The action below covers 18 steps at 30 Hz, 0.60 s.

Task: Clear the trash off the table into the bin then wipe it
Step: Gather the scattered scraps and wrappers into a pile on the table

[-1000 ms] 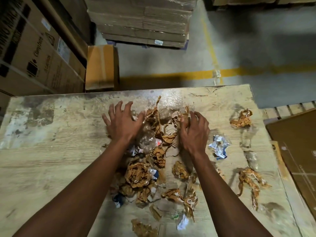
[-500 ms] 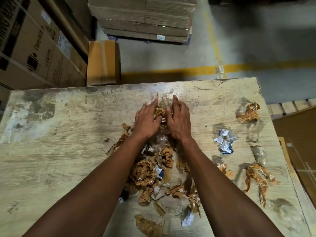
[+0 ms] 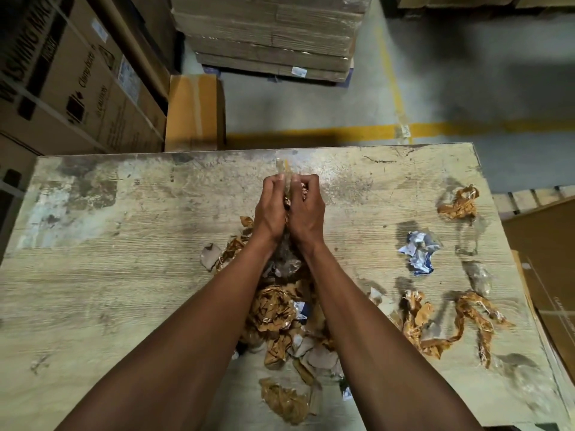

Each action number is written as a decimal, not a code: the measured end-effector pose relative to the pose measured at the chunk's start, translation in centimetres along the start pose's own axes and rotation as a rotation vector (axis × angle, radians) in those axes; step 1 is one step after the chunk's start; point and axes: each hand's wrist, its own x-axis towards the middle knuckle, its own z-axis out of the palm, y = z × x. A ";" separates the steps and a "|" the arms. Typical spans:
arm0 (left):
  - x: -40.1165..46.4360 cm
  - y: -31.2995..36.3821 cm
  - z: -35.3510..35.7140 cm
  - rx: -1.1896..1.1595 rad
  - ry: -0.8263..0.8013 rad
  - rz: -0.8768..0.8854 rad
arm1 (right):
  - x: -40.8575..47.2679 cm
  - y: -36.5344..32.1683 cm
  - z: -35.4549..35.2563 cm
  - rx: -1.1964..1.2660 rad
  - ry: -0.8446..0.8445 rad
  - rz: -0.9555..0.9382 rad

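Observation:
My left hand (image 3: 270,211) and my right hand (image 3: 307,213) are pressed together over the middle of the worn wooden table (image 3: 124,275), squeezing a bundle of trash (image 3: 287,181) of clear plastic and brown paper between them. A pile of crumpled brown paper (image 3: 273,309) lies under my forearms. More crumpled brown scraps (image 3: 460,205) lie at the far right, with a blue-white wrapper (image 3: 420,251) and torn brown strips (image 3: 469,318) nearer me. Another brown scrap (image 3: 284,399) sits near the front edge. No bin is in view.
Stacked cardboard boxes (image 3: 71,82) stand to the left of the table, and a small brown box (image 3: 194,113) sits on the floor behind it. A pallet of flat cartons (image 3: 270,35) is farther back. A yellow floor line (image 3: 466,129) runs beyond the table. Cardboard sheets (image 3: 547,259) lie at the right.
My hands came from apart on the pile to tight together, scooped up some of the trash and lifted it toward the table's far side. The view shifted slightly.

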 end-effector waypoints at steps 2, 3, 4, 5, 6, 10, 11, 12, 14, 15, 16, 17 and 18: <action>-0.5 0.6 -0.5 0.017 0.033 -0.005 | -0.5 -1.1 0.2 0.005 0.054 -0.041; -0.8 1.0 -0.7 0.008 0.044 0.004 | -0.7 -1.5 0.2 0.013 0.080 -0.064; -1.2 1.5 -0.9 -0.011 0.053 0.018 | -1.1 -2.1 0.2 0.012 0.097 -0.092; -1.6 2.0 -1.2 -0.033 0.057 0.030 | -1.5 -2.7 0.2 0.009 0.108 -0.122; -2.1 2.5 -1.6 -0.050 0.059 0.040 | -2.0 -3.4 0.2 0.005 0.110 -0.152; -4.1 4.3 -3.2 -0.090 0.019 0.177 | -4.1 -6.0 0.0 -0.031 0.079 -0.278; -4.7 4.6 -3.6 -0.105 0.008 0.213 | -4.7 -6.5 0.0 -0.059 0.077 -0.323; -5.3 4.9 -3.9 -0.122 0.009 0.232 | -5.3 -7.0 0.0 -0.085 0.077 -0.372; -6.3 5.0 -4.6 -0.145 0.025 0.232 | -6.6 -7.6 0.1 -0.129 0.072 -0.454; -6.7 4.8 -5.0 -0.156 0.030 0.225 | -7.3 -7.8 0.1 -0.150 0.064 -0.492; -7.2 4.6 -5.5 -0.164 0.035 0.219 | -8.0 -7.8 0.2 -0.172 0.054 -0.525; -7.6 4.2 -6.0 -0.168 0.041 0.220 | -8.6 -7.7 0.3 -0.190 0.042 -0.553; -8.0 3.8 -6.5 -0.151 0.055 0.218 | -9.2 -7.3 0.4 -0.208 0.027 -0.568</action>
